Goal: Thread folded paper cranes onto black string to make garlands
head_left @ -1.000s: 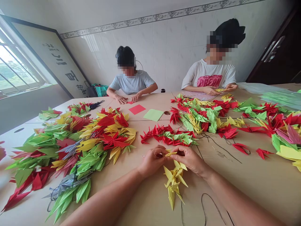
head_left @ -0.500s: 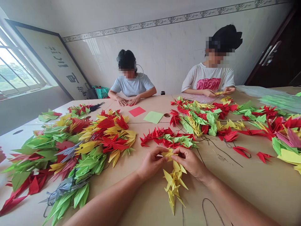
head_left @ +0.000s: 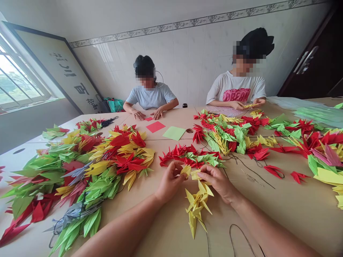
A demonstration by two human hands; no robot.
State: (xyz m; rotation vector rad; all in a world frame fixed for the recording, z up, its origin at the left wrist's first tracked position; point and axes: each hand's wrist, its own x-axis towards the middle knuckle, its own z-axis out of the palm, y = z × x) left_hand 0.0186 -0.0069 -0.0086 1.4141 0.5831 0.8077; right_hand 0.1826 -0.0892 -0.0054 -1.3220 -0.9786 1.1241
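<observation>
Left hand (head_left: 169,182) and right hand (head_left: 219,182), raised just above the worktop (head_left: 160,233), each pinch folded yellow paper between thumb and fingers. A small folded yellow piece (head_left: 185,171) sits in the left fingertips; a second yellow piece (head_left: 195,175) sits in the right, near the first, with a narrow gap between them. Below the fingers lies a yellow origami cluster (head_left: 197,207) of pointed segments; whether it joins the right-hand piece cannot be told. Dark cord (head_left: 208,240) trails from beside its lower end, and a separate-looking cord loop (head_left: 242,233) curves to its right. The step in hand is judged to be fine two-handed handling of the yellow pieces. From this pose, bringing their edges together calls for matched angles and a light pinch, since firm pressure could crease the points. Beyond the hands lies a red-and-green paper strand (head_left: 191,155); a multicoloured paper pile (head_left: 105,182) occupies the left side. Farther off, one person (head_left: 151,98) works at red paper, and another (head_left: 235,91) holds yellow paper.
</observation>
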